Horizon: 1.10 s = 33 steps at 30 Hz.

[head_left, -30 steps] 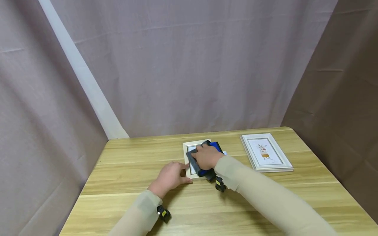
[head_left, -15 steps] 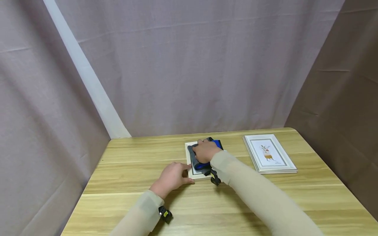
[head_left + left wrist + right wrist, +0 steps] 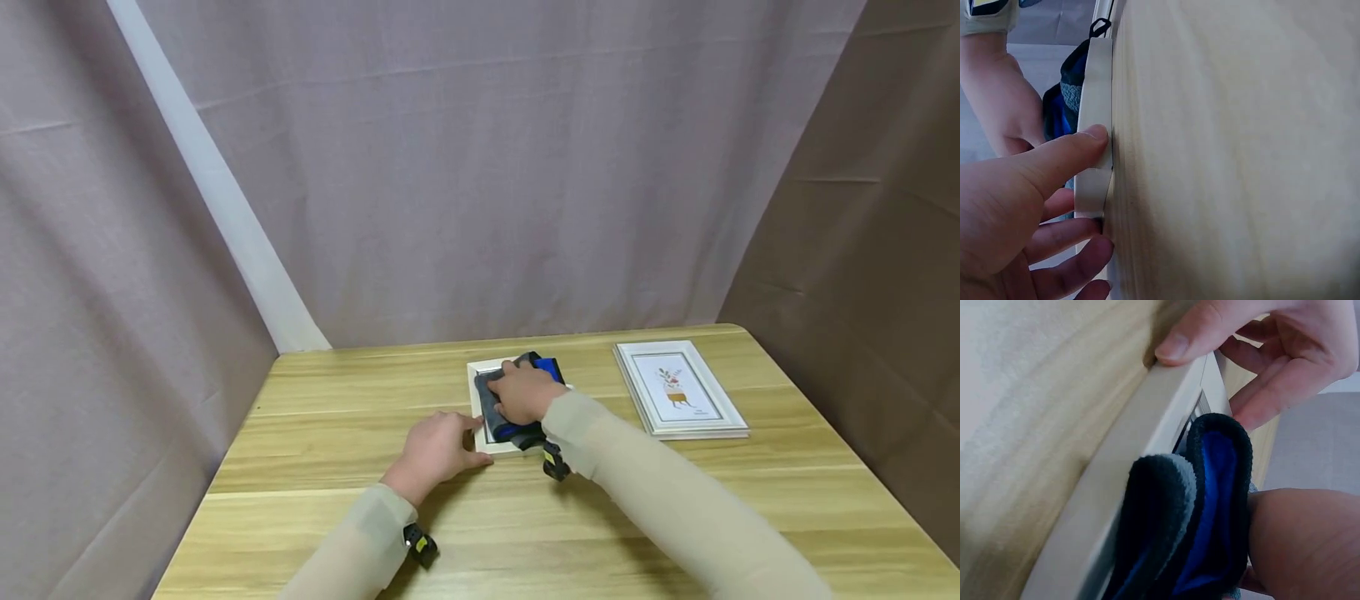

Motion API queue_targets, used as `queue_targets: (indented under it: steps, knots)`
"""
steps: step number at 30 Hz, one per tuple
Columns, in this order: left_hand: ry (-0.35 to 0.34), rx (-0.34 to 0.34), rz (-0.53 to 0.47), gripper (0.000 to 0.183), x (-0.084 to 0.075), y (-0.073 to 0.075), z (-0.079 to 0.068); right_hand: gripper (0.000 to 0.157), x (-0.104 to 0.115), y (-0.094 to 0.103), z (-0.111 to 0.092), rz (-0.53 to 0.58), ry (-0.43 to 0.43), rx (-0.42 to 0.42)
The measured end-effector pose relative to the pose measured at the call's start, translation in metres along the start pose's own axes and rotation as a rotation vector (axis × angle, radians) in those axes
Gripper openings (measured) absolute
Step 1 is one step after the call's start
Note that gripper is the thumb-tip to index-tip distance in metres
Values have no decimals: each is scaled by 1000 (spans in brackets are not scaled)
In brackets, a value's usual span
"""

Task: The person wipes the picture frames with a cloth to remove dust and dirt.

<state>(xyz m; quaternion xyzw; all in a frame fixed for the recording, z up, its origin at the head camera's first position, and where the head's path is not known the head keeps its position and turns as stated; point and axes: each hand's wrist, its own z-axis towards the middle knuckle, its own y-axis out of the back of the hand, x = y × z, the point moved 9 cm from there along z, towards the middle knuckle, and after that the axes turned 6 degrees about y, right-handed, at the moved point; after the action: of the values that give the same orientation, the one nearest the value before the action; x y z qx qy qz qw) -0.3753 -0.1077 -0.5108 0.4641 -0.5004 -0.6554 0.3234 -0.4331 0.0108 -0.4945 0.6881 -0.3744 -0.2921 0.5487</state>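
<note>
A small cream-rimmed picture frame lies flat on the wooden table. My left hand holds its near left corner, thumb against the front edge and fingers at the left side; the left wrist view shows the thumb on the rim. Over the frame's glass, my right hand grips and presses a folded grey and blue cloth with dark edging. Folds of this cloth stand up beside the rim in the right wrist view. Most of the picture and the right fingertips are hidden.
To the right, a white picture frame with a flower-pot print lies on the table, apparently stacked on another. The wooden tabletop ends at a grey curtain behind. A brown curtain hangs on the right.
My right hand and the cloth slid slightly away across the frame, then came back a little toward the near edge. The left hand keeps its hold on the corner. The head view shifted slightly.
</note>
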Motion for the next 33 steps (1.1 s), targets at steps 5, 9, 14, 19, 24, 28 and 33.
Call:
queue_targets:
  steps: [5,9,14,19,24,28,33]
  knots:
    - [3,-9,-12,64,2,-1,-1,54,4,-1,-10,40,35,-17]
    - [-1,-24,-3,66,1,-1,-1,52,7,0,-19,44,63,-38]
    - [7,-34,6,66,2,-1,-1,50,11,-1,-31,47,93,-43]
    - [11,-47,11,66,2,-1,-1,45,16,-3,-42,33,144,-58]
    - [16,-52,1,66,2,1,-2,41,19,-5,-57,21,199,-108]
    - [20,-48,1,68,2,2,-3,39,19,-6,-71,11,249,-169]
    - [33,-31,-3,69,2,1,-2,38,19,-11,-88,22,325,-245]
